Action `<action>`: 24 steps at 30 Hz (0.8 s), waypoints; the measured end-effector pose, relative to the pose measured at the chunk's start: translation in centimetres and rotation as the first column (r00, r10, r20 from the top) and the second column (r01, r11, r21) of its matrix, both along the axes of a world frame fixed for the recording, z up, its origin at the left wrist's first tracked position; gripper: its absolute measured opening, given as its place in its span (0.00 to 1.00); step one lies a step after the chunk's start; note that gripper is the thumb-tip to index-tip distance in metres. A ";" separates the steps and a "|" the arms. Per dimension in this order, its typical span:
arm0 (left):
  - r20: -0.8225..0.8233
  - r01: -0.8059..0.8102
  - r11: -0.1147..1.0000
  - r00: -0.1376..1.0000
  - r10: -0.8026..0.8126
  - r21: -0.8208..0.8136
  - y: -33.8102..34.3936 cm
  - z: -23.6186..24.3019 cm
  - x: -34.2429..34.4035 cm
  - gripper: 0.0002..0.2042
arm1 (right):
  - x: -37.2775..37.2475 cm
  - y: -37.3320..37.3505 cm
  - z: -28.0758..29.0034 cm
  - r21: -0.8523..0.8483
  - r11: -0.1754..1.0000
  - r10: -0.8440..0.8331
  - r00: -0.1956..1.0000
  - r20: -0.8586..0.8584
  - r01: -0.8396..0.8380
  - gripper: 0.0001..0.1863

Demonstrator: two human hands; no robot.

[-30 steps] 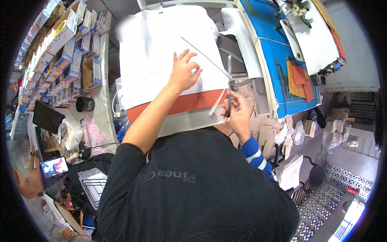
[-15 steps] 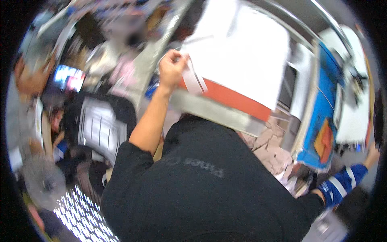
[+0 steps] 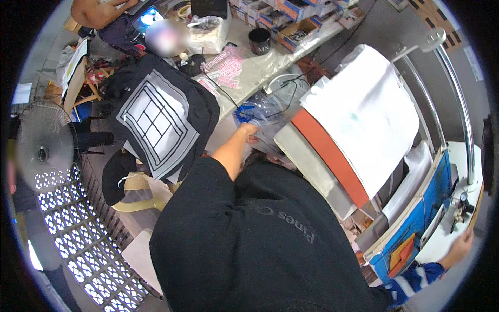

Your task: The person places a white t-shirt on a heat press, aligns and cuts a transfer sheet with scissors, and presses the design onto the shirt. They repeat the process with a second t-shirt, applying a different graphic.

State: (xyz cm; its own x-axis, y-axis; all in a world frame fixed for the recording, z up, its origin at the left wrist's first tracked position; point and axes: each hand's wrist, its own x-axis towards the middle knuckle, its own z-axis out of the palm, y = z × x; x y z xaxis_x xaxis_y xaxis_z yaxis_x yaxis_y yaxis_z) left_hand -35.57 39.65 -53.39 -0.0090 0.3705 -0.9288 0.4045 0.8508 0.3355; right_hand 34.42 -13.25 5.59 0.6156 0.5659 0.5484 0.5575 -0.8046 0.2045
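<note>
My left hand (image 3: 249, 133) is down beside clear plastic bags (image 3: 270, 127) with blue contents, left of the padded board; its fingers are curled and what they hold is hidden. My right hand (image 3: 458, 246) is at the lower right, curled at the edge of a white machine board (image 3: 430, 244) with a gauge fitting (image 3: 462, 208); I cannot make out what it grips. A white sheet (image 3: 364, 114) lies over a red-orange layer (image 3: 327, 156) on the board between my hands.
A cluttered table (image 3: 244, 83) with boxes and a black mug (image 3: 259, 41) is above. Another person's arm (image 3: 93, 10) is near a lit phone (image 3: 148, 20). A black garment with a printed panel (image 3: 156, 122) and a fan (image 3: 44, 140) are left. Metal tubes (image 3: 465, 109) arch on the right.
The view has swung round. My left hand has left the white sheet and dropped beside the bags. My right hand has moved from the board's front, where it held a black tool, to the white machine.
</note>
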 end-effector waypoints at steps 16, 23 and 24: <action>-0.499 0.586 0.022 0.708 -0.499 0.810 2.9 25.0 7.9 0.11 | -37.2 22.5 -30.3 0.198 0.952 0.305 0.751 -0.586 -0.232 0.33; -0.683 0.174 -0.673 0.352 -0.639 0.719 -3.8 29.9 16.5 0.21 | -36.9 21.2 -29.0 0.021 0.978 0.168 0.730 -0.663 -0.206 0.28; -0.701 0.189 -0.683 0.335 -0.630 0.705 -3.9 29.5 16.5 0.21 | -36.3 21.3 -28.8 0.020 0.983 0.143 0.687 -0.713 -0.183 0.28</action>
State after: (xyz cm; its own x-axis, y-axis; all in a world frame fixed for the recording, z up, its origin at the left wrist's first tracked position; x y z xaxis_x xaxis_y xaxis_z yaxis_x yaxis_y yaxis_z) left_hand -19.04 35.79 -23.93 0.9244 0.0946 0.3695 -0.0135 -0.9600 0.2797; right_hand -1.88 8.01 -23.22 0.7048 0.7081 -0.0430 0.6742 -0.6874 -0.2700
